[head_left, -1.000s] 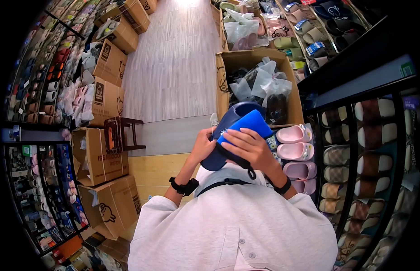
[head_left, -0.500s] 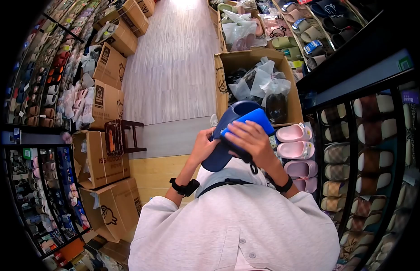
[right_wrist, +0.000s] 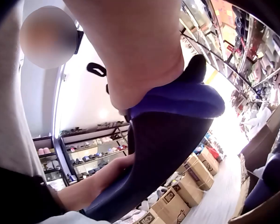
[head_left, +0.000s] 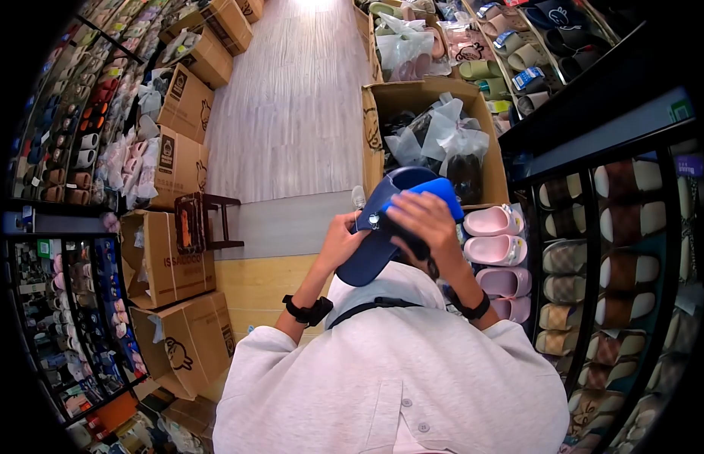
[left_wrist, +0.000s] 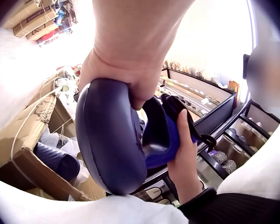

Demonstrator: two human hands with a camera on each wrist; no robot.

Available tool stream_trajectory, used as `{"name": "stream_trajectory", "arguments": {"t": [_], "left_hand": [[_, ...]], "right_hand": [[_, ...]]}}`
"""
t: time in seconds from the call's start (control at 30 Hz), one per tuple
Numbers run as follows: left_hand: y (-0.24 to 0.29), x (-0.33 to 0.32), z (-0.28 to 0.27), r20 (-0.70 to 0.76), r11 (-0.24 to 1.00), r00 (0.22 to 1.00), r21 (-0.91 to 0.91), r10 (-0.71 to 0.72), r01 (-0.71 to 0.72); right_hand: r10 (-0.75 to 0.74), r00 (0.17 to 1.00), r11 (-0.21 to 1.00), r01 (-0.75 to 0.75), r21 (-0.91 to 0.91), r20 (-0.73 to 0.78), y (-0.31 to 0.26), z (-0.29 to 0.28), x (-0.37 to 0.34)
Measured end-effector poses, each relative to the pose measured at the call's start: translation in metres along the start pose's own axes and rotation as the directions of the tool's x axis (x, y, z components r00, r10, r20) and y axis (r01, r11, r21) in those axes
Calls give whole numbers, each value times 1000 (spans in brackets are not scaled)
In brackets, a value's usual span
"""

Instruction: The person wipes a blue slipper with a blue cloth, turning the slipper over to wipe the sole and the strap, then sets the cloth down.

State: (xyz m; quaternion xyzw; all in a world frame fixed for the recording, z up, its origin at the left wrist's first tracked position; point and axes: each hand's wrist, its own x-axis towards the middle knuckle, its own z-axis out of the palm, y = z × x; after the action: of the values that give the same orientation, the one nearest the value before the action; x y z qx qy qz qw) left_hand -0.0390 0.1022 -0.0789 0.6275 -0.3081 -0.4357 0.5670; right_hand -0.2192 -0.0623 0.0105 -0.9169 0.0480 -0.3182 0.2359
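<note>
Left hand point(head_left: 343, 242) grips smooth navy-blue open-toe slipper point(head_left: 367, 259) at edge; right hand point(head_left: 429, 228), fingers curled, holds bright-blue padded block point(head_left: 447, 194) over slipper.

The blue pad point(head_left: 446, 192) has seemingly shifted, baring more white emblem point(head_left: 374, 220).

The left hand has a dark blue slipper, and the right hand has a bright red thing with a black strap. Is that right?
Not quite: the thing in the right hand is bright blue, as the head view shows. The left hand does hold a dark blue slipper.
</note>
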Motion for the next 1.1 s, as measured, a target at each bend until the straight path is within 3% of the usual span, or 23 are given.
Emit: {"name": "stream_trajectory", "arguments": {"t": [0.07, 0.13, 0.23, 0.27, 0.33, 0.4, 0.47, 0.53, 0.63, 0.73, 0.8, 0.87, 0.93, 1.1], "left_hand": [[6, -2, 1, -7, 1000, 1000, -2, 2, -2], [14, -2, 1, 1, 998, 998, -5, -60, 60], [11, 4, -4, 15, 999, 1000, 45, 19, -20], [9, 5, -5, 23, 998, 999, 49, 26, -27], [14, 4, -5, 40, 998, 998, -17, 55, -55], [7, 6, -6, 35, 997, 997, 15, 71, -72], [14, 4, -5, 59, 997, 998, 83, -9, 4], [14, 2, -1, 33, 996, 999, 84, -14, 11], [7, 1, 2, -17, 999, 999, 32, -33, 34], [3, 3, 2, 12, 995, 999, -91, 38, -36], [6, 1, 1, 26, 999, 999, -40, 22, -21], [5, -1, -1, 21, 1000, 1000, 16, 6, -6], [21, -5, 4, 0, 996, 996, -15, -88, 88], [9, 0, 3, 10, 996, 999, -77, -43, 43]], "right_hand": [[131, 989, 991, -133, -23, -75, 7, 2, 3], [121, 990, 990, -126, -64, -79, 2, 5, 6], [-71, 997, 997, 72, -40, 31, -16, 4, 6], [-70, 997, 996, 71, -47, 23, -16, 3, 5], [-180, 972, 980, 191, -61, 152, -14, 2, 2], [-31, 999, 999, 31, -14, 8, -7, -3, 6], [99, 990, 993, -105, -53, -104, -1, -2, 7], [115, 986, 985, -129, -115, -123, -3, -1, 6], [-14, 1000, 997, 14, -81, -4, -19, 0, 2], [-216, 959, 969, 234, -79, 186, -14, -3, -5], [-127, 987, 990, 121, 67, 96, -6, -10, 0], [14, 1000, 1000, -15, -18, -5, -1, -13, 3], [45, 998, 995, -49, -82, -47, 0, -12, 2], [-163, 983, 986, 165, -23, 82, -13, -8, 0]]}}
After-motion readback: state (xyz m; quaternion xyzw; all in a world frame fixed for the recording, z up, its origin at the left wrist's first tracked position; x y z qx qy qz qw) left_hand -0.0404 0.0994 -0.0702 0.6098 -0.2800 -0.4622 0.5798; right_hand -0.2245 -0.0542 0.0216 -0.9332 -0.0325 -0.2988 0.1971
